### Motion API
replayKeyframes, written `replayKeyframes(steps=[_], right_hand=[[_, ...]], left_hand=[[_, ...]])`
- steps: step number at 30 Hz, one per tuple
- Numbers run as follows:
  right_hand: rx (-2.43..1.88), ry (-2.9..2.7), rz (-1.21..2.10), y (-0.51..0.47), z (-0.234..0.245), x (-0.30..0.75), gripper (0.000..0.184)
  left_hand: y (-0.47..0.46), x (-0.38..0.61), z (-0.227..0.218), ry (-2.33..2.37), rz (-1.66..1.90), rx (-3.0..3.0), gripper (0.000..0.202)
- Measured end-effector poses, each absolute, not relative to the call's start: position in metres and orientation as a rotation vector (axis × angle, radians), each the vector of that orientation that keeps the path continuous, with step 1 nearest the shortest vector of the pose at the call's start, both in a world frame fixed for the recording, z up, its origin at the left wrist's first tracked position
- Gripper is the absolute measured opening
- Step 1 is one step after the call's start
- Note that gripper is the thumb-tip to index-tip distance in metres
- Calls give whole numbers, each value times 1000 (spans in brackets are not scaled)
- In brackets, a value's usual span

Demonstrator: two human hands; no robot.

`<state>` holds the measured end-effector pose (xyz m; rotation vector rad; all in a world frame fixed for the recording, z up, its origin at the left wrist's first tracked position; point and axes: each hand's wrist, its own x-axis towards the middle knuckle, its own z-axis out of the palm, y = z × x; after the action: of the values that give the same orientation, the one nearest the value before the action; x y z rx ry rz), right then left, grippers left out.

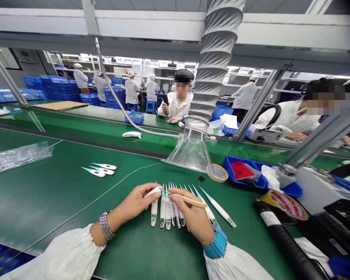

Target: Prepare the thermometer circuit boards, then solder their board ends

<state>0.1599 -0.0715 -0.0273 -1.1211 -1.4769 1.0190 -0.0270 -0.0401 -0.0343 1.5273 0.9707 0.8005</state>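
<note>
My left hand is closed around a white digital thermometer, its end turned toward my right hand. My right hand pinches a thin tool with a cream-coloured handle; its narrow tip meets the end of the held thermometer, and its exact kind is unclear. Beneath and between both hands lies a row of digital thermometers with teal tips pointing away and green circuit boards showing at the near ends. One more thermometer lies slanted to the right of my right hand.
Three thermometers with displays lie at the left. A clear extraction hood hangs ahead, beside a round dish of small metal pieces. Blue bins, a tape roll and a black tube stand right. Co-workers sit beyond.
</note>
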Motion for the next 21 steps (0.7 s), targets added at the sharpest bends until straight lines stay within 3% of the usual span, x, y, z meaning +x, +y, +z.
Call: replayKeyframes(steps=[5, 21], right_hand=[[-1078, -1367, 1227, -69, -25, 164, 33], [-1053, -1339, 1336, -69, -21, 166, 34]], left_hand=[[-42, -30, -28, 995, 748, 1641, 39], [-44, -31, -22, 963, 675, 1704, 34]])
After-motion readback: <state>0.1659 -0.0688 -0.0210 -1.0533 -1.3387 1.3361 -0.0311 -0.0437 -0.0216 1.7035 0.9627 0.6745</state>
